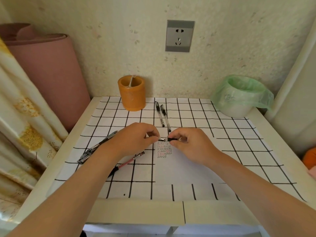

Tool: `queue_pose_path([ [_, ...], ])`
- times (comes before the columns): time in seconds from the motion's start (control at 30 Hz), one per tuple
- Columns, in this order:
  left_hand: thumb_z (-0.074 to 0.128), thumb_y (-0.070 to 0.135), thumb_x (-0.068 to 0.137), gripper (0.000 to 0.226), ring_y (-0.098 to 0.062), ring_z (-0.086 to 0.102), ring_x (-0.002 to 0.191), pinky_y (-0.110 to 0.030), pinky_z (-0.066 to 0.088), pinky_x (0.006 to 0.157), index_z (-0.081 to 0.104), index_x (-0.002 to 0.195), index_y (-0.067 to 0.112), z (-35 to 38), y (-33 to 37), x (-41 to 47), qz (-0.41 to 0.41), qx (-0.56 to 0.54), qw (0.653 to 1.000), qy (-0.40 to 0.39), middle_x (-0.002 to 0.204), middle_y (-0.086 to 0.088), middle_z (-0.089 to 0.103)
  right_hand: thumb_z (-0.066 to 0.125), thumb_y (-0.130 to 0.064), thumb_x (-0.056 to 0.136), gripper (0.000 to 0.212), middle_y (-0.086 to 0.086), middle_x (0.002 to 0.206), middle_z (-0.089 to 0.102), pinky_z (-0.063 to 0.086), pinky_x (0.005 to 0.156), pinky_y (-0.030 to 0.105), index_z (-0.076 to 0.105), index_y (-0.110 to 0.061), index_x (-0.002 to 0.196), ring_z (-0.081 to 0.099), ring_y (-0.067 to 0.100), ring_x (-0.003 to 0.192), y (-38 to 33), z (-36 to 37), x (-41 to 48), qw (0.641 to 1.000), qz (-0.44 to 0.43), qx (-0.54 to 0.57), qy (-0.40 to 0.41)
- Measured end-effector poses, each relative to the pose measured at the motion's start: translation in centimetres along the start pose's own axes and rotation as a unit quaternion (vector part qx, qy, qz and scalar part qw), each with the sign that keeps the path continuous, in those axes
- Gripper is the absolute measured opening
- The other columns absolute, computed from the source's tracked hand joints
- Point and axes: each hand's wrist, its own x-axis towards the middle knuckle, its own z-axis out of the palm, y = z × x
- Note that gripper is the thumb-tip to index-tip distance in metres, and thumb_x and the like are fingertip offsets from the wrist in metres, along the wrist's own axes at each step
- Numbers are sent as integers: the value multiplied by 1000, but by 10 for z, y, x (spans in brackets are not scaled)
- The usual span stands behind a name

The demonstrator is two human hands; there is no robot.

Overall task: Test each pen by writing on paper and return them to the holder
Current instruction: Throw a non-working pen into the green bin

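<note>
Well in front of the orange pen holder point(132, 95), the left hand point(135, 139) pinches a clear pen point(162, 139); the right hand point(189, 142) pinches its black cap point(171, 139). Two more pens point(162, 115) lie just right of the holder.

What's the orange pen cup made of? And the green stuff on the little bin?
The orange pen holder looks like waxy-smooth bamboo or wood, maybe plastic: thick walls, dull sheen. The green bin liner is thin plastic film: see-through, crinkled, draped over the rim.

Home room corner: wallpapered wall point(222, 40), wall socket point(179, 36), floral curtain point(22, 117), small table point(51, 168).
</note>
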Motion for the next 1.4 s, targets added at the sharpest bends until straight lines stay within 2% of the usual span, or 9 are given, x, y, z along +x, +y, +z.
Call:
queue_pose_path([
  [0.2, 67, 41, 91, 12, -1, 61, 70, -31, 52, 71, 72, 84, 33, 14, 13, 1, -21, -73, 997, -9, 77, 14, 71, 47, -29, 95, 25, -11, 89, 68, 48, 71, 34, 67, -29, 111, 59, 14, 82, -6, 0, -5, 969, -140, -202, -25],
  [0.3, 73, 41, 85, 14, -9, 66, 75, -38, 54, 79, 76, 79, 28, 15, 20, 1, -49, -140, 989, -23, 77, 10, 74, 44, -46, 83, 33, -6, 75, 60, 47, 69, 37, 64, -21, 89, 53, 17, 72, -9, -1, -7, 952, -172, -255, -9],
  [0.47, 78, 40, 82, 17, 3, 58, 64, -6, 43, 56, 78, 79, 24, 16, 32, -3, -80, -167, 981, -63, 80, 2, 74, 47, -78, 70, 62, -5, 42, 44, 30, 49, 26, 49, -19, 49, 44, 15, 47, -17, 6, -5, 932, -165, -320, 35],
  [0.63, 76, 40, 83, 19, -1, 59, 69, -7, 41, 56, 79, 82, 22, 15, 33, -4, -82, -184, 976, -86, 86, -7, 74, 39, -67, 67, 59, 0, 37, 34, 22, 43, 22, 40, -12, 45, 28, 14, 39, -22, 10, -10, 939, -129, -317, 48],
  [0.77, 77, 36, 82, 13, -2, 61, 67, -17, 49, 67, 79, 80, 23, 12, 30, -2, -75, -189, 975, -90, 75, -1, 73, 40, -71, 75, 57, -4, 46, 44, 24, 44, 23, 47, -19, 53, 42, 12, 47, -21, 7, -8, 945, -148, -292, 17],
  [0.97, 71, 39, 89, 8, 2, 55, 67, -19, 41, 64, 73, 89, 31, -1, 22, 7, -84, -96, 991, 35, 83, 12, 66, 54, -35, 97, 24, -7, 99, 49, 45, 71, 30, 62, -22, 116, 53, 12, 79, -5, -8, -3, 976, -139, -166, -18],
  [1.2, 79, 20, 83, 11, -3, 56, 63, -16, 49, 64, 74, 93, 22, 16, 49, 9, -62, -294, 941, 158, 66, 12, 62, 63, -22, 94, 14, -9, 85, 53, 39, 70, 18, 67, -27, 105, 52, 5, 77, -1, -34, -13, 994, -91, -64, 4],
  [1.33, 73, 20, 89, 12, -10, 64, 70, -13, 51, 65, 74, 101, 23, 28, 75, 21, -54, -329, 927, 175, 80, -1, 71, 60, -24, 94, 11, -9, 86, 57, 47, 76, 33, 67, -28, 102, 53, 10, 79, 4, -61, -19, 998, -56, -39, -3],
  [1.4, 70, 29, 91, 9, -14, 65, 76, -23, 52, 70, 73, 100, 28, 35, 85, 36, -47, -299, 938, 168, 86, 1, 71, 58, -25, 95, 11, -8, 86, 60, 48, 79, 39, 67, -29, 99, 55, 14, 81, 10, -78, -19, 999, -28, -33, -6],
])
